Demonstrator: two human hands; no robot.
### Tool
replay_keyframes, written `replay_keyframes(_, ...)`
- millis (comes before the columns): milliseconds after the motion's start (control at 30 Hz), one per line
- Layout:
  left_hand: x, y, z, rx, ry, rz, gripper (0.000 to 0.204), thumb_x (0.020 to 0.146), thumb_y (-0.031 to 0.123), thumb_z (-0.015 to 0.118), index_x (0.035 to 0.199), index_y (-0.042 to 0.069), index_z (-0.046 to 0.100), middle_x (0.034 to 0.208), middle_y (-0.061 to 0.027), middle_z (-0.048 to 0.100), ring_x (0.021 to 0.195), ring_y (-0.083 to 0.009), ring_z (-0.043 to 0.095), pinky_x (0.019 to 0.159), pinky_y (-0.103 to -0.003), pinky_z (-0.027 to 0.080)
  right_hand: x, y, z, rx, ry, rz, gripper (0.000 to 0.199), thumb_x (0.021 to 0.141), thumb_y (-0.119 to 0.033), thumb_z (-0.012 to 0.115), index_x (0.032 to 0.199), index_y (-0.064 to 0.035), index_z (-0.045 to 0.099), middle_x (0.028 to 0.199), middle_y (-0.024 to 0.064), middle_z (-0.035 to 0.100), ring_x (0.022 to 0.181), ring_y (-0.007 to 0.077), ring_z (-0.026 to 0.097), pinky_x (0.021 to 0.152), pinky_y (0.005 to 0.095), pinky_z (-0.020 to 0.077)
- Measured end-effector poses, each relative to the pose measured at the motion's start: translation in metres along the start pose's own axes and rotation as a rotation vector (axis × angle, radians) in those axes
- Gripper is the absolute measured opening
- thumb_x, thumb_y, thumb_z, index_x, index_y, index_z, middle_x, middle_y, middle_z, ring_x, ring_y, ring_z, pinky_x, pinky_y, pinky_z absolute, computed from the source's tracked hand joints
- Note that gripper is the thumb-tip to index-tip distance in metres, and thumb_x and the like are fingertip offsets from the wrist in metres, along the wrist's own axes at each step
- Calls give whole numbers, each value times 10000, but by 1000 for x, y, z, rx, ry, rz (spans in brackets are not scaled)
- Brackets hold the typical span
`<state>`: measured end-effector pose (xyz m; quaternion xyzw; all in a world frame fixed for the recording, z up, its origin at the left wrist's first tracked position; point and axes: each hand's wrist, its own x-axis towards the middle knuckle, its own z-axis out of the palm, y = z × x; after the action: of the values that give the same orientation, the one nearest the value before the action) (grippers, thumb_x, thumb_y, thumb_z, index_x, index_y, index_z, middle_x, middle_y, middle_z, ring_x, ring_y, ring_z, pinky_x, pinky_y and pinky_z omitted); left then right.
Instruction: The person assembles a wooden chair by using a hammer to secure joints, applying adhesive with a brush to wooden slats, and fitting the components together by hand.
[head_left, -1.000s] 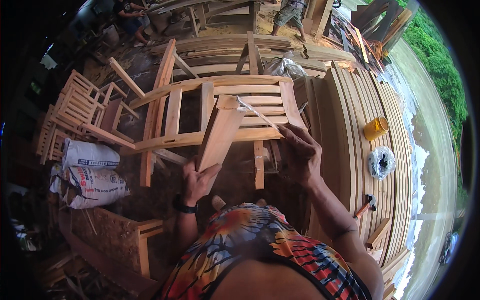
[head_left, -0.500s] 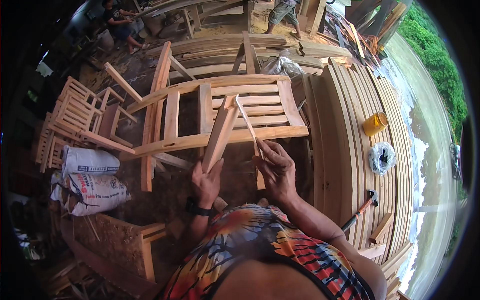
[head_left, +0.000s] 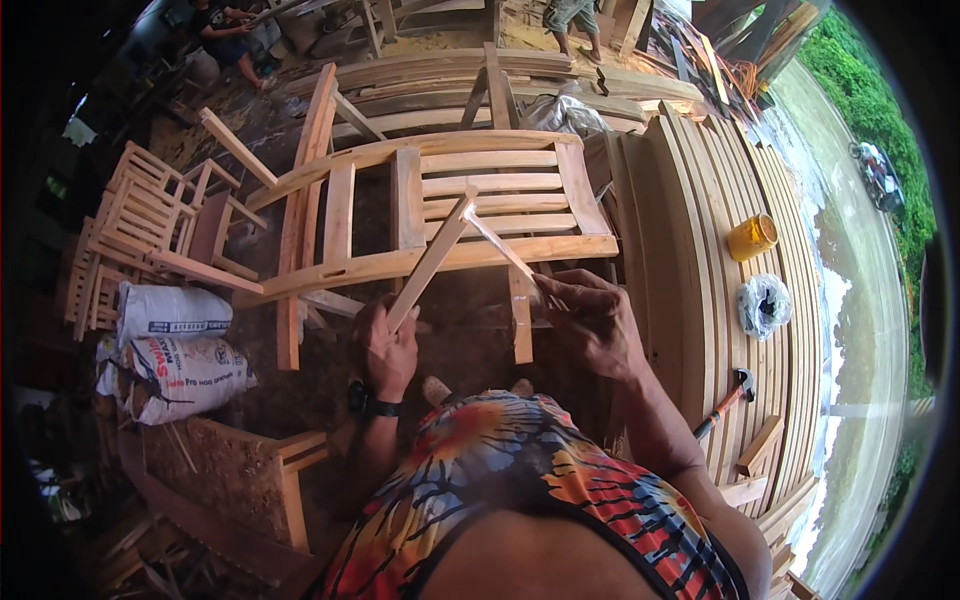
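Observation:
My left hand (head_left: 388,350) is closed around the lower end of a wooden bar (head_left: 428,268), which slants up and to the right. In my right hand (head_left: 595,320) is a thin wooden stick (head_left: 508,252), pinched between the fingers. The stick's whitish far tip touches the bar's upper end, where pale, wet-looking stuff shows, perhaps glue. Just beyond both hands lies a slatted wooden chair frame (head_left: 560,249), resting across wooden supports. The bar covers part of the frame's near rail.
On stacked planks (head_left: 690,260) to the right are an orange-yellow jar (head_left: 752,238), a plastic-wrapped roll (head_left: 764,307) and a hammer (head_left: 727,400). White sacks (head_left: 190,375) and slatted chairs (head_left: 150,215) stand at left. Two people are at the far side; a motorcycle (head_left: 878,176) is on the road.
The bar has turned in my left hand and now shows a narrower side. My right hand has moved to the right with the stick, which now slants more. A motorcycle has come into view.

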<state>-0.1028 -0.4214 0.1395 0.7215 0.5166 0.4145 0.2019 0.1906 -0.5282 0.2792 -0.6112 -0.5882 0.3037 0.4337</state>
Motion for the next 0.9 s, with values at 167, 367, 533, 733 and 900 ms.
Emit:
replay_keyframes(167,7,8,-19,175,22,116,277,920,146,757,1124,-8,650,973,-176,696,852,-356,698,761,-448,544,-1,7,-32,0,-59,-162,380,860,-12,711,1240,-1,722,1059,187,746,934,283,746,813,357,579)
replay_keyframes(367,9,18,-21,74,9,137,254,895,144,782,1062,-14,676,947,-191,710,855,-374,695,762,-452,540,3,11,-22,-2,0,10,300,946,-17,662,1241,3,714,1031,196,762,909,220,749,801,326,565)
replay_keyframes(533,11,24,-21,47,34,121,260,885,149,797,1058,-12,688,942,-191,711,842,-345,695,755,-425,535,10,11,-19,-39,15,39,296,948,-35,661,1237,-8,717,981,212,754,857,235,756,763,332,561)
replay_keyframes(733,14,22,-18,65,11,121,273,899,176,790,1056,-19,682,929,-181,703,823,-327,685,753,-404,526,12,19,-21,-101,22,-82,334,945,-58,655,1268,16,692,1011,210,758,850,236,749,764,344,566)
replay_keyframes(900,16,19,-18,87,3,122,276,897,185,793,1044,-20,683,907,-175,699,808,-323,684,740,-400,522,11,21,-19,-132,13,-173,358,909,-46,663,1263,-16,704,1067,214,747,913,369,741,790,391,576)
